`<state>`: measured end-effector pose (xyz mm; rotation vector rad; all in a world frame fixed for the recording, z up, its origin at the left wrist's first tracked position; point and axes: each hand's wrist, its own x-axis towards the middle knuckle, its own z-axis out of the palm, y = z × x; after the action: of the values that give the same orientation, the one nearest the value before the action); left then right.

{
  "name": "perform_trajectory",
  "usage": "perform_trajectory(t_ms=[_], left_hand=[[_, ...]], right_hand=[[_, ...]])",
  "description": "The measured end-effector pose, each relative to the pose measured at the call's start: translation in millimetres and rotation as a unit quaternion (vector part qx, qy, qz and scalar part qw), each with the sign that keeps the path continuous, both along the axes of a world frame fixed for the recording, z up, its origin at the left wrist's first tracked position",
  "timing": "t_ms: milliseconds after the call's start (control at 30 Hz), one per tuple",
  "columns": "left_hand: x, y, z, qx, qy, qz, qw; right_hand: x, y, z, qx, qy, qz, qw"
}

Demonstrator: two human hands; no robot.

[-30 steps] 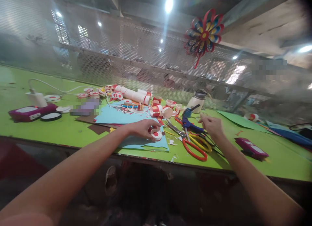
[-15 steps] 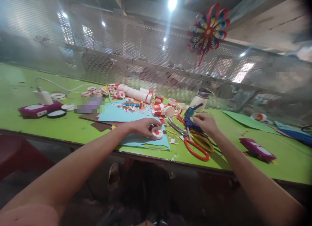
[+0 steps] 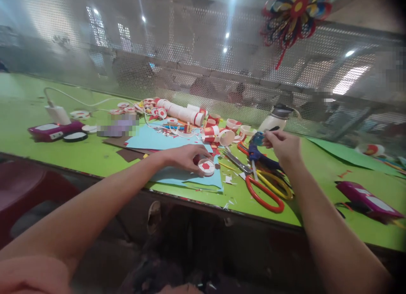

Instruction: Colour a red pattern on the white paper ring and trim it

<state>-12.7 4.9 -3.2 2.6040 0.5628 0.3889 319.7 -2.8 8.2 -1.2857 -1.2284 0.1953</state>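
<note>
My left hand (image 3: 189, 157) rests over the light blue paper (image 3: 171, 179), fingers curled on a round white paper disc (image 3: 206, 167) with a red hexagon pattern. My right hand (image 3: 283, 147) is pinched closed by the upper end of a blue glue gun (image 3: 257, 153). A short dark piece shows at those fingertips, beside a clear blue part; what exactly they grip is unclear. Large scissors (image 3: 264, 201) with orange handles lie just below the glue gun, alongside a yellow-handled pair (image 3: 275, 185).
Behind my hands are a white paper roll (image 3: 180, 112), several red-and-white paper rings (image 3: 211, 134) and a bottle (image 3: 275, 118). Purple boxes lie left (image 3: 57, 130) and right (image 3: 369, 199). A mesh screen (image 3: 190, 61) borders the green table (image 3: 95, 156); a paper flower (image 3: 298, 8) hangs above.
The view has shifted, so most things sit farther right. My right hand has moved toward the dark piece at the glue gun's upper end. My left hand keeps its hold on the disc.
</note>
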Motion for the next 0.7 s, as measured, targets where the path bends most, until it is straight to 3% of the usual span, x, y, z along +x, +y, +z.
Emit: perform_trajectory(t_ms=[200, 433, 700], left_hand=[[-7, 5, 4.1, -0.050, -0.089, 0.006, 0.995], [-7, 13, -5.6, 0.005, -0.010, 0.019, 1.000], [-3, 13, -12.1, 0.025, -0.001, 0.000, 1.000]], right_hand=[[-9, -5, 0.6, 0.004, -0.045, -0.024, 0.999], [-18, -5, -10.4, -0.013, -0.086, 0.007, 0.996], [-48, -20, -12.6, -0.037, -0.204, 0.033, 0.978]])
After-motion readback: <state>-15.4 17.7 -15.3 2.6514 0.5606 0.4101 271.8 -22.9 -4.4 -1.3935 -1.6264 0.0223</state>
